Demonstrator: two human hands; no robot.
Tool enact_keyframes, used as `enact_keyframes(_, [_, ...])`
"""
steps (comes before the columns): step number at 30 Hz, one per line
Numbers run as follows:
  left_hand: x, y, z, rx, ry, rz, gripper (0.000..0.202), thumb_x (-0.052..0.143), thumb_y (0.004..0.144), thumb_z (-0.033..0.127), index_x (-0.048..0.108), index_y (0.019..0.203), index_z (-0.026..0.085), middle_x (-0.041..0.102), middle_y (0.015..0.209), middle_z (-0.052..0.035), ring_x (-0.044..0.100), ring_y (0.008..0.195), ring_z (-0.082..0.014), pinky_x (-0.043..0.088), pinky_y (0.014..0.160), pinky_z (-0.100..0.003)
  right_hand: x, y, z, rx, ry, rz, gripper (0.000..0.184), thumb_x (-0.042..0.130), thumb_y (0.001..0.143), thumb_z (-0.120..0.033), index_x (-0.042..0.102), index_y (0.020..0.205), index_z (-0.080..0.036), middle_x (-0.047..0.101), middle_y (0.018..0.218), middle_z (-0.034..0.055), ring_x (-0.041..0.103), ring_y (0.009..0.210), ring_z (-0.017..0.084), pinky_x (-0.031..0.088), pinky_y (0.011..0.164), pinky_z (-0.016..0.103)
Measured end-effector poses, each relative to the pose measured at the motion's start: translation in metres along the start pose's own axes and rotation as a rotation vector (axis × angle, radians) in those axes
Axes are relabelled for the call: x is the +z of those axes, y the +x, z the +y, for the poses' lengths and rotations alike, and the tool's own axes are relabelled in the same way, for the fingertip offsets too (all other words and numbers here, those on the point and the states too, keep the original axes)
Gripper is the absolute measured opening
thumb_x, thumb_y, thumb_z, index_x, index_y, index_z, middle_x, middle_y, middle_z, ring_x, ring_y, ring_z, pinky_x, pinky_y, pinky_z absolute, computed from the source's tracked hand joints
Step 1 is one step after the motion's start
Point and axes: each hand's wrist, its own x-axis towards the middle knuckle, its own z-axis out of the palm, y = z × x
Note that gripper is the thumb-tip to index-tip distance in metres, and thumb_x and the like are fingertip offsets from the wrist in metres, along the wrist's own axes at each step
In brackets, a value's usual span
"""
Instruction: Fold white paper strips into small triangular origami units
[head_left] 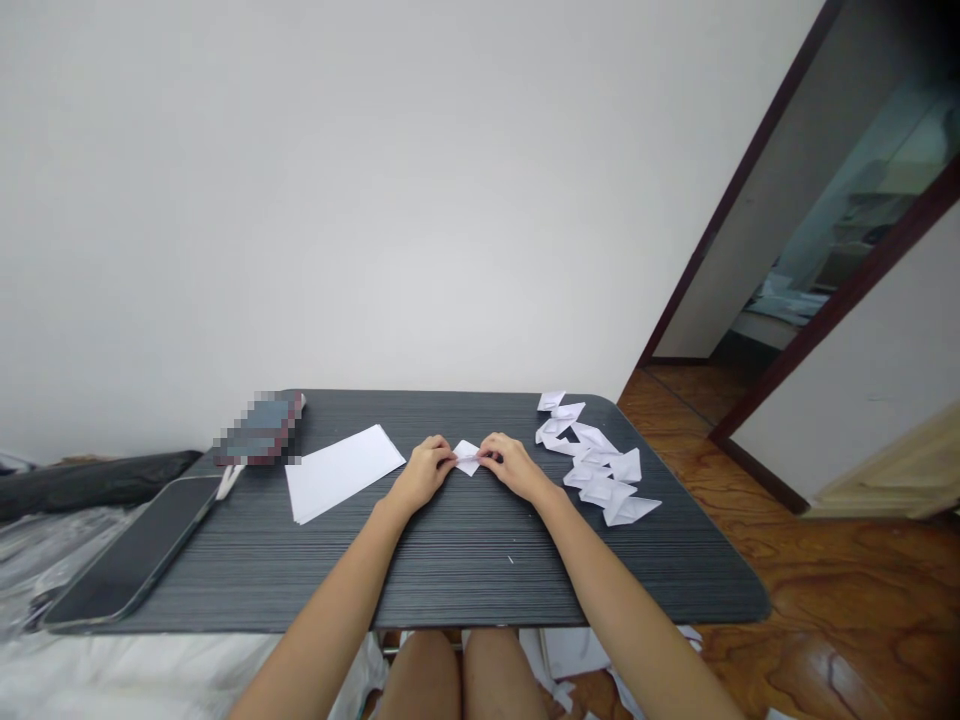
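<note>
Between my two hands is a small folded piece of white paper, diamond-shaped, over the middle of the dark table. My left hand pinches its left corner. On the opposite side, the fingers of my right hand are closed on its right corner. A stack of white paper sheets lies flat to the left of my left hand. Several folded white paper pieces sit in a loose cluster to the right of my right hand.
The dark wood-grain table stands against a white wall. At its left are a phone-like dark slab and a partly blurred dark red object. White paper scraps lie below the table's front edge.
</note>
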Motion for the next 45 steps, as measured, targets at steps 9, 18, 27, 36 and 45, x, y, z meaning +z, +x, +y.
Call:
enact_keyframes(9, [-0.001,0.001,0.001,-0.186,-0.024,0.043,0.012,0.055,0.071,0.023,0.064,0.067,0.016,0.053,0.062,-0.0017,0.048,0.057,-0.0123,0.038,0.056,-0.025,0.004,0.003,0.001,0.139,-0.016,0.045,0.009,0.052,0.072,-0.017,0.057,0.065,-0.015,0.052,0.069,0.0011,0.046,0.061,0.01,0.037,0.06,0.023])
enact_keyframes(18, [0.0,0.001,-0.002,-0.19,-0.037,0.077,0.011,0.053,0.071,0.019,0.063,0.066,0.017,0.054,0.062,-0.0015,0.048,0.056,-0.012,0.04,0.058,-0.026,0.002,0.002,-0.001,0.077,0.032,0.017,0.006,0.05,0.071,-0.013,0.055,0.069,-0.016,0.051,0.07,0.0004,0.044,0.06,0.01,0.035,0.057,0.023])
enact_keyframes(27, [0.001,0.002,-0.001,-0.231,-0.028,0.068,0.012,0.053,0.068,0.011,0.062,0.062,0.016,0.051,0.061,-0.0013,0.048,0.057,-0.0129,0.04,0.06,-0.027,0.004,0.003,-0.001,0.109,-0.056,0.025,0.008,0.052,0.071,-0.019,0.058,0.069,-0.016,0.051,0.064,0.0001,0.044,0.057,0.01,0.034,0.056,0.022])
enact_keyframes(36, [0.009,0.001,-0.002,-0.277,0.088,0.085,0.01,0.052,0.069,0.016,0.055,0.06,0.015,0.047,0.066,-0.004,0.047,0.07,-0.0184,0.039,0.068,-0.034,0.009,0.022,0.004,0.275,-0.182,-0.09,0.016,0.053,0.069,-0.024,0.059,0.057,-0.016,0.058,0.056,0.0037,0.052,0.055,0.014,0.033,0.053,0.024])
enact_keyframes(45, [0.012,0.003,0.003,-0.329,0.31,0.01,0.012,0.043,0.071,0.012,0.052,0.062,0.012,0.05,0.07,-0.0081,0.045,0.075,-0.0198,0.036,0.073,-0.034,0.005,0.033,-0.005,0.405,-0.32,-0.298,0.016,0.049,0.071,-0.025,0.061,0.067,-0.014,0.063,0.068,0.0063,0.057,0.064,0.014,0.035,0.055,0.021])
